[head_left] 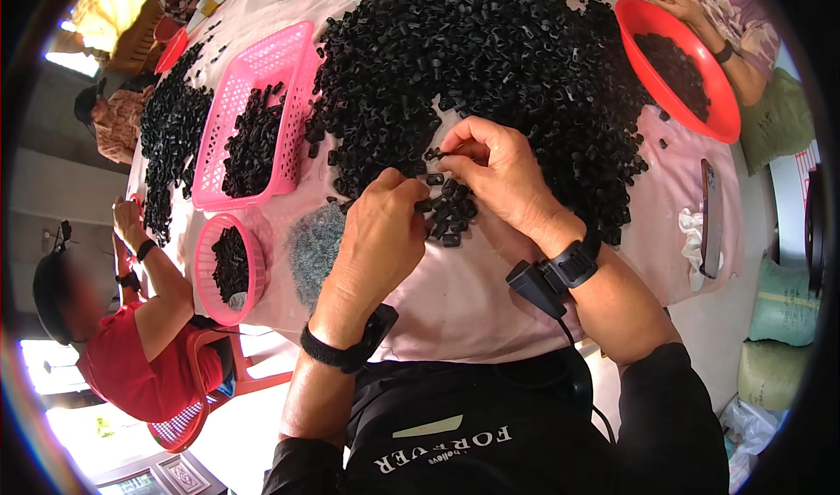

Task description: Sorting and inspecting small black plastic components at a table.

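A large heap of small black plastic pieces [472, 49] covers the pink cloth in front of me. My right hand [507, 171] is at the heap's near edge, thumb and fingertips pinching one small black plastic piece [434, 154]. Just to its left, my left hand [381, 228] is closed, its fingertips bent inward; whatever they hold is hidden. Between and below both hands lies a small cluster of black pieces [452, 212]. Beside my left hand is a pile of tiny grey, metallic-looking parts [315, 248], too fine to make out.
A pink perforated basket [293, 158] and a round pink basket [255, 263], both with black pieces, stand on the left. A red basin [722, 101] sits at the far right near another person's hands [669, 1]. A person in red [140, 346] works at the left.
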Action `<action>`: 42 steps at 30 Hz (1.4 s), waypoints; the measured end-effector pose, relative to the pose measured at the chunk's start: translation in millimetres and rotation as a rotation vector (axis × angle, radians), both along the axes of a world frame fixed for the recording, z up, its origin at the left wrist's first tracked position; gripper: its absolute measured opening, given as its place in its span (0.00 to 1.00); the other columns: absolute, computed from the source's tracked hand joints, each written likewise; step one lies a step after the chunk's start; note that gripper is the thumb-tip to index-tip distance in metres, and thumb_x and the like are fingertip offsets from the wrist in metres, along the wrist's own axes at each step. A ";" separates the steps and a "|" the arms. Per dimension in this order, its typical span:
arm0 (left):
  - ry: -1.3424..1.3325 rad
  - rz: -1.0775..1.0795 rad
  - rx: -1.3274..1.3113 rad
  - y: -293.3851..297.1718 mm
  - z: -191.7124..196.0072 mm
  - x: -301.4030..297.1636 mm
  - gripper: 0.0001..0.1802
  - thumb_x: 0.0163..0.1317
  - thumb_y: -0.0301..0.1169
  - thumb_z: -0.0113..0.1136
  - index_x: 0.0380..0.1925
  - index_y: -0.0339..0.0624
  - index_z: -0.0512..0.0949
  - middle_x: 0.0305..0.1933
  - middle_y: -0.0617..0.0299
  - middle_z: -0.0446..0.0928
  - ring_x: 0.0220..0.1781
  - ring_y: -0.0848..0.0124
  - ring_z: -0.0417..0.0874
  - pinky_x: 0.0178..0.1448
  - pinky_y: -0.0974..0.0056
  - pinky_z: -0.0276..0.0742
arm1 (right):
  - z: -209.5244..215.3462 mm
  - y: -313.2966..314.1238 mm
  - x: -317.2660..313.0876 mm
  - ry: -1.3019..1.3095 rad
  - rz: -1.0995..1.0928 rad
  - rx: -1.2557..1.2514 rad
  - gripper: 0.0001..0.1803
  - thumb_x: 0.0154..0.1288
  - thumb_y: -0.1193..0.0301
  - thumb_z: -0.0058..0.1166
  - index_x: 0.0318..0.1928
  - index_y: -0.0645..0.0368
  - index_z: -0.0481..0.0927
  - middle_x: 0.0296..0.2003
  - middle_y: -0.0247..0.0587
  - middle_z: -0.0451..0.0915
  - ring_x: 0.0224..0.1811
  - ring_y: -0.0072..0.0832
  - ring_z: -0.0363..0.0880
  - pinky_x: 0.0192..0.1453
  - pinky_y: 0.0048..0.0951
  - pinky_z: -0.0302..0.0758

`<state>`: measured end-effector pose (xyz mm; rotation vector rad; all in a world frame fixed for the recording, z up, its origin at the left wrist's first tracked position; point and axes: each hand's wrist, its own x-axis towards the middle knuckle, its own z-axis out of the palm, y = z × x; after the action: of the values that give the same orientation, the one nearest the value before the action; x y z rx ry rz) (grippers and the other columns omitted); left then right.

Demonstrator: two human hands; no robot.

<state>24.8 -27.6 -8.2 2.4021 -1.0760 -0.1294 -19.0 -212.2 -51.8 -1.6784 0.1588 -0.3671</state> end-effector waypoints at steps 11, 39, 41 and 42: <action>-0.046 -0.027 -0.012 3.6 -3.7 -1.2 0.14 0.56 0.16 0.62 0.43 0.35 0.79 0.41 0.48 0.79 0.40 0.49 0.84 0.45 0.53 0.78 | -6.0 3.9 2.2 -0.131 0.029 0.027 0.13 0.63 0.86 0.60 0.47 0.64 0.86 0.39 0.41 0.86 0.38 0.25 0.89 0.44 0.25 0.85; 0.153 -0.010 0.153 54.3 15.4 -20.7 0.09 0.54 0.22 0.69 0.36 0.39 0.84 0.35 0.53 0.81 0.34 0.56 0.85 0.39 0.57 0.79 | 10.5 7.7 -7.7 0.081 0.268 0.195 0.08 0.75 0.72 0.60 0.47 0.65 0.84 0.31 0.31 0.83 0.28 0.15 0.82 0.30 0.19 0.78; 0.126 0.006 0.168 52.5 15.6 -23.4 0.10 0.53 0.23 0.70 0.37 0.39 0.84 0.35 0.52 0.79 0.35 0.53 0.84 0.40 0.54 0.78 | 13.9 8.6 -8.1 0.104 0.270 0.186 0.09 0.75 0.72 0.60 0.48 0.64 0.84 0.31 0.31 0.83 0.28 0.14 0.81 0.30 0.19 0.77; 0.126 0.007 0.168 51.8 15.0 -24.2 0.10 0.53 0.23 0.70 0.37 0.39 0.84 0.35 0.52 0.79 0.35 0.53 0.84 0.40 0.54 0.78 | 14.4 8.6 -8.3 0.109 0.276 0.187 0.08 0.75 0.72 0.60 0.48 0.64 0.84 0.31 0.30 0.83 0.28 0.14 0.81 0.30 0.19 0.77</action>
<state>0.6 24.2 6.8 2.5071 -1.0353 -0.3777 -27.2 -203.5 -37.4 -1.5109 0.0390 -0.0508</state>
